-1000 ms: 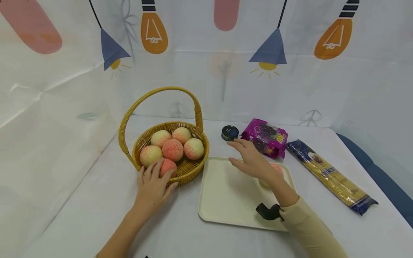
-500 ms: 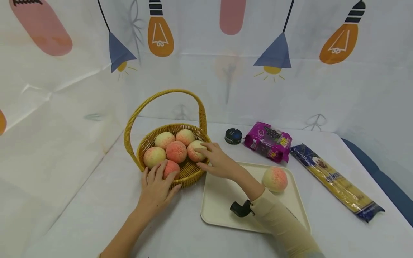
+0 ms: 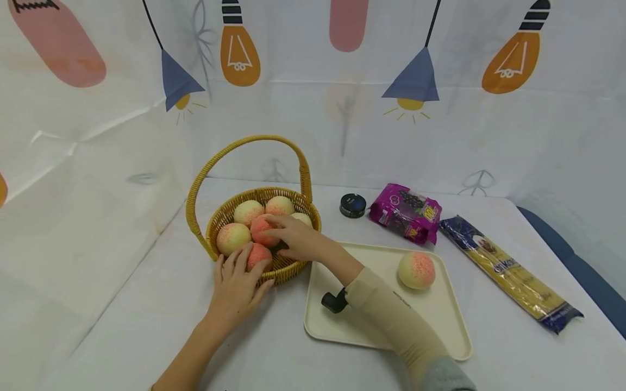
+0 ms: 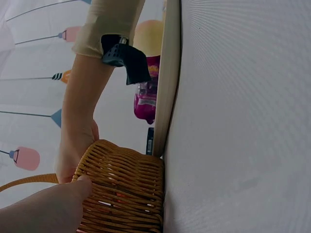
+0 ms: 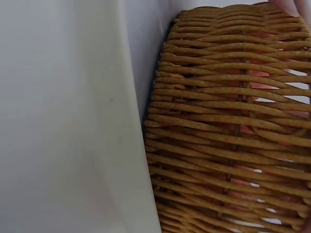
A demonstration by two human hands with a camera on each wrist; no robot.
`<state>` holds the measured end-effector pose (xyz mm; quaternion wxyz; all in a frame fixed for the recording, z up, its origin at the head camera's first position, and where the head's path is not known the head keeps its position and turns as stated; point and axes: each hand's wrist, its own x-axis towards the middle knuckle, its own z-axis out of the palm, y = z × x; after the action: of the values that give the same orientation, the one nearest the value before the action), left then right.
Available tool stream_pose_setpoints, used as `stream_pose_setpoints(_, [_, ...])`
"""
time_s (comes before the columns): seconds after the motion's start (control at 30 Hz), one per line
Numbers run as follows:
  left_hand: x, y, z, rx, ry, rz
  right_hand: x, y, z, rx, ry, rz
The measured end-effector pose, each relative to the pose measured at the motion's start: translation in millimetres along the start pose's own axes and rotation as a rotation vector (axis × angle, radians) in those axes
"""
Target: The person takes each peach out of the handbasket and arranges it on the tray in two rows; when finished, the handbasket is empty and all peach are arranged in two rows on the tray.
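Observation:
A yellow wicker basket (image 3: 293, 266) with a tall handle holds several pink-and-cream peaches. My left hand (image 3: 240, 263) lies flat on the basket's front rim, its straight fingers touching the front peach (image 3: 258, 253). My right hand (image 3: 276, 234) reaches into the basket from the right and curls round the middle peach (image 3: 259, 227), thumb underneath. One more peach (image 3: 417, 270) sits on the cream tray (image 3: 342, 326) to the right of the basket. The left wrist view shows the basket wall (image 4: 126, 194) and my right forearm (image 4: 80, 111). The right wrist view is filled by the basket weave (image 5: 228, 121).
Behind the tray lie a small black round tin (image 3: 353, 205) and a purple snack packet (image 3: 406, 213). A long pasta packet (image 3: 508, 271) lies at the right. A printed backdrop closes the table's back and left sides. The table's right edge is near the pasta.
My right hand moved left from above the tray into the basket, first touching the right peach, then closing round the middle one. The left hand stayed on the basket's front.

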<state>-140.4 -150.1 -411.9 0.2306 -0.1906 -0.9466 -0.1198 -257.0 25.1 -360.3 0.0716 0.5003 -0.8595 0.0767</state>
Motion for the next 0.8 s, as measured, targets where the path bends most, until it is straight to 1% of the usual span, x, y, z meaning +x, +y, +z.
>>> stream_pose_setpoints(0.1, [0.2, -1.1, -0.4, 0.001, 0.011, 0.003, 11.5, -0.8, 4.0, -0.06, -0.036, 0.015])
stream_pose_setpoints(0.17, [0.4, -1.5, -0.2, 0.005, 0.015, 0.005, 17.7, -0.4, 8.6, -0.115, -0.039, 0.012])
stream_pose_setpoints(0.27, [0.7, -1.3, 0.4, 0.012, 0.012, 0.009, 25.1, 1.5, 15.8, -0.209, -0.005, -0.034])
stream_pose_setpoints(0.33, [0.7, -0.5, 0.9, 0.01, 0.004, 0.01, 28.0, 2.9, 19.5, -0.238, 0.037, -0.06])
stream_pose_setpoints(0.43, [0.6, 0.8, 1.4, 0.008, -0.015, 0.01, 29.9, 4.8, 22.8, -0.241, 0.082, -0.079])
stream_pose_setpoints(0.53, [0.5, 1.4, 1.2, 0.007, -0.027, 0.007, 30.7, 6.3, 24.3, -0.217, 0.089, -0.075])
stream_pose_setpoints(0.73, [0.1, 0.3, 1.4, 0.016, 0.007, 0.016, 32.1, 6.9, 24.0, -0.182, 0.112, -0.07])
stream_pose_setpoints(0.8, [-0.3, -0.6, 2.1, 0.022, 0.019, 0.016, 31.9, 5.8, 23.1, -0.17, 0.131, -0.052])
